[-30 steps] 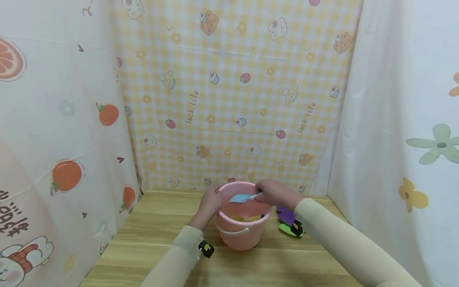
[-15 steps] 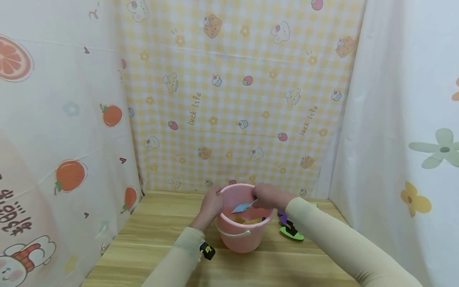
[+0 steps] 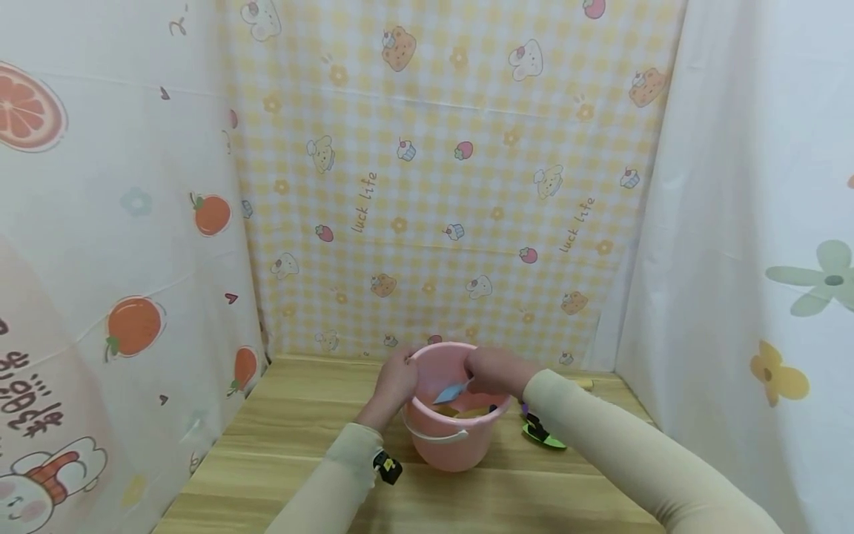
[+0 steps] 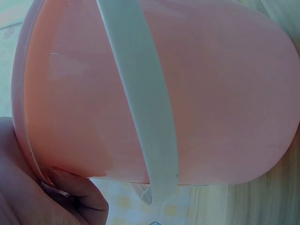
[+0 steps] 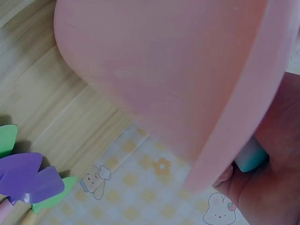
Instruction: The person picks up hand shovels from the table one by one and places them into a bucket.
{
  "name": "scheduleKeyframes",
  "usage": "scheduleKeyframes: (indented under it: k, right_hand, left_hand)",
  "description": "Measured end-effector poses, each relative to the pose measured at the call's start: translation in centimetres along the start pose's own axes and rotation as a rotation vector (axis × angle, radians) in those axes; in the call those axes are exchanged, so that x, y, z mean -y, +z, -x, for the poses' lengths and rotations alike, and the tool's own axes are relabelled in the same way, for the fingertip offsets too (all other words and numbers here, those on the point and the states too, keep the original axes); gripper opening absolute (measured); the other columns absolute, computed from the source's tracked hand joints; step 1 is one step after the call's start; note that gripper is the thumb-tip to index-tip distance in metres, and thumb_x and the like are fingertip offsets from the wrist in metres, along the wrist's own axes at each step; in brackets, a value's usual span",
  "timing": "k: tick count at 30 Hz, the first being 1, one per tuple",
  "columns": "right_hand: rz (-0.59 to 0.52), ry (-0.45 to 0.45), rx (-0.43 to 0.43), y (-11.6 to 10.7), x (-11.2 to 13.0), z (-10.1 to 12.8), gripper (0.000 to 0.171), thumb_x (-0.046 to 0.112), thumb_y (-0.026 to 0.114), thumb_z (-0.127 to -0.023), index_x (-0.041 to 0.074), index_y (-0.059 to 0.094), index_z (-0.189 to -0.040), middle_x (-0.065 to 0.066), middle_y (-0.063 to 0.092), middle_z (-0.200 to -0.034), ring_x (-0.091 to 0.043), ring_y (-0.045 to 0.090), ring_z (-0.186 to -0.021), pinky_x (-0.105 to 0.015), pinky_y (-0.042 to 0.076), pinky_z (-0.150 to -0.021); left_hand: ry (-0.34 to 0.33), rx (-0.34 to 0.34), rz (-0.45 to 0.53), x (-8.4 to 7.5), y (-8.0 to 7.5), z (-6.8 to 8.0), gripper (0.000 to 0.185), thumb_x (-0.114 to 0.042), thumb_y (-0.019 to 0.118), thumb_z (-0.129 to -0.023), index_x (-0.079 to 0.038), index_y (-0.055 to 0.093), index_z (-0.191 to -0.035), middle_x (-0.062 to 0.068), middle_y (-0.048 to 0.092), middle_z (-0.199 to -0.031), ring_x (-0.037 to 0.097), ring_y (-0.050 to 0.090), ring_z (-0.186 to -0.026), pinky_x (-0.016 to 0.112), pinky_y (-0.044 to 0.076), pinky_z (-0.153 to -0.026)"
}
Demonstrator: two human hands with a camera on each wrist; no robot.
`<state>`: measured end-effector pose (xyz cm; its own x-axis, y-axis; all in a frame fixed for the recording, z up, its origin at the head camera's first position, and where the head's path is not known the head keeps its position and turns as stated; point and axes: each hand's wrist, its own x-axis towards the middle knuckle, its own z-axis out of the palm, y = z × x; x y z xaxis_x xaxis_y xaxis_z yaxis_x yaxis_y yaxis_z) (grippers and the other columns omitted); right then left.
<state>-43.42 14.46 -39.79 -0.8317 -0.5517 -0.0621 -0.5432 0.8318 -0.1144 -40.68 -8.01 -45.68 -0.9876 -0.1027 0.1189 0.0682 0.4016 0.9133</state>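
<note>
A pink bucket (image 3: 448,449) stands upright on the wooden table (image 3: 320,445). My left hand (image 3: 396,378) grips its rim at the left, and in the left wrist view the thumb (image 4: 75,190) curls against the outer wall. At the far right of the rim, my right hand (image 3: 497,369) holds a small garden trowel with a light blue blade (image 3: 450,393), tilted down into the bucket. Its handle end (image 5: 253,155) shows between the fingers in the right wrist view. Yellow pieces (image 3: 475,412) lie inside the bucket, their shapes partly hidden.
The bucket's white handle (image 3: 434,436) hangs down its near side. Right of the bucket lie purple trowel blades (image 5: 30,178) and green ones (image 3: 548,439), partly behind my right forearm. A yellow checked curtain (image 3: 427,185) stands behind the table, white curtains at both sides.
My right hand has moved slightly left and down over the rim, lowering the trowel's blade deeper into the bucket. My left hand keeps its grip on the rim.
</note>
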Motion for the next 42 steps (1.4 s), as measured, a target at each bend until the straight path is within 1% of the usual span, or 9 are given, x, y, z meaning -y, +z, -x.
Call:
scheduleKeyframes:
  k: [3, 7, 11, 16, 23, 31, 36, 39, 42]
  right_hand:
    - [0.011, -0.012, -0.001, 0.2, 0.1, 0.0, 0.020, 0.014, 0.087, -0.094, 0.019, 0.071, -0.084, 0.008, 0.068, -0.080, -0.014, 0.062, -0.075, -0.036, 0.057, -0.075]
    - [0.028, -0.032, -0.015, 0.4, 0.1, 0.0, 0.016, 0.013, 0.086, -0.094, 0.019, 0.074, -0.085, 0.011, 0.069, -0.080, -0.013, 0.063, -0.077, -0.036, 0.058, -0.078]
    - [-0.042, -0.041, -0.016, 0.5, 0.3, 0.4, 0.017, 0.010, 0.087, -0.093, 0.019, 0.075, -0.085, 0.012, 0.069, -0.081, -0.014, 0.063, -0.077, -0.037, 0.057, -0.077]
    - [-0.133, -0.031, -0.021, 1.0, 0.5, 0.8, 0.020, 0.007, 0.087, -0.092, 0.016, 0.071, -0.083, 0.008, 0.067, -0.080, -0.017, 0.062, -0.075, -0.036, 0.056, -0.073]
    - [-0.223, -0.049, -0.013, 2.0, 0.2, 0.6, 0.016, 0.005, 0.087, -0.091, 0.014, 0.076, -0.085, 0.007, 0.071, -0.080, -0.015, 0.064, -0.072, -0.033, 0.058, -0.070]
    - [-0.290, -0.088, -0.040, 2.4, 0.4, 0.4, 0.020, -0.004, 0.087, -0.087, 0.010, 0.072, -0.085, 0.002, 0.069, -0.080, -0.014, 0.062, -0.075, -0.031, 0.057, -0.070]
    - [-0.383, -0.118, -0.051, 2.6, 0.2, 0.6, 0.024, -0.001, 0.091, -0.083, 0.006, 0.073, -0.098, 0.001, 0.069, -0.091, -0.011, 0.062, -0.083, -0.027, 0.058, -0.075]
    - [-0.357, -0.135, -0.067, 3.0, -0.1, 0.6, 0.035, 0.007, 0.098, -0.079, 0.007, 0.074, -0.105, 0.005, 0.067, -0.092, -0.008, 0.060, -0.086, -0.024, 0.057, -0.079]
    - [-0.288, -0.137, -0.068, 3.4, -0.2, 0.5, 0.029, 0.006, 0.095, -0.081, 0.008, 0.073, -0.100, 0.008, 0.063, -0.085, -0.007, 0.056, -0.081, -0.024, 0.055, -0.077]
  left_hand:
    - [0.005, -0.006, -0.028, 0.0, 0.1, -0.1, 0.046, -0.017, 0.041, -0.113, -0.010, 0.067, -0.150, 0.020, 0.067, -0.148, 0.033, 0.069, -0.112, 0.040, 0.059, -0.076]
    - [0.009, -0.007, -0.052, 0.0, 0.1, -0.1, 0.047, -0.018, 0.040, -0.114, -0.009, 0.066, -0.151, 0.020, 0.066, -0.149, 0.040, 0.068, -0.125, 0.053, 0.061, -0.094]
    - [0.021, -0.008, -0.062, 0.0, 0.1, -0.1, 0.047, -0.017, 0.039, -0.114, -0.009, 0.067, -0.151, 0.021, 0.066, -0.149, 0.043, 0.065, -0.133, 0.059, 0.058, -0.103]
    - [0.012, -0.007, -0.055, 0.1, 0.2, 0.0, 0.046, -0.018, 0.040, -0.114, -0.010, 0.067, -0.151, 0.020, 0.066, -0.150, 0.044, 0.063, -0.135, 0.060, 0.057, -0.106]
    - [0.005, -0.015, -0.051, 0.3, 0.3, 0.0, 0.046, -0.018, 0.041, -0.114, -0.009, 0.067, -0.151, 0.019, 0.065, -0.151, 0.046, 0.060, -0.140, 0.063, 0.052, -0.113]
    - [0.006, -0.015, -0.042, 0.1, 0.3, 0.1, 0.045, -0.017, 0.043, -0.114, -0.008, 0.067, -0.150, 0.020, 0.066, -0.150, 0.046, 0.061, -0.138, 0.064, 0.052, -0.112]
    - [0.011, -0.020, -0.035, 0.0, 0.2, 0.1, 0.044, -0.017, 0.042, -0.114, -0.010, 0.068, -0.149, 0.019, 0.066, -0.150, 0.045, 0.061, -0.138, 0.063, 0.052, -0.112]
    - [0.009, -0.020, -0.035, 0.0, 0.3, 0.1, 0.044, -0.017, 0.042, -0.114, -0.010, 0.068, -0.149, 0.019, 0.066, -0.150, 0.045, 0.061, -0.138, 0.063, 0.052, -0.113]
    - [0.008, -0.021, -0.031, 0.1, 0.3, 0.1, 0.043, -0.016, 0.044, -0.114, -0.010, 0.069, -0.149, 0.019, 0.067, -0.149, 0.046, 0.062, -0.137, 0.064, 0.053, -0.111]
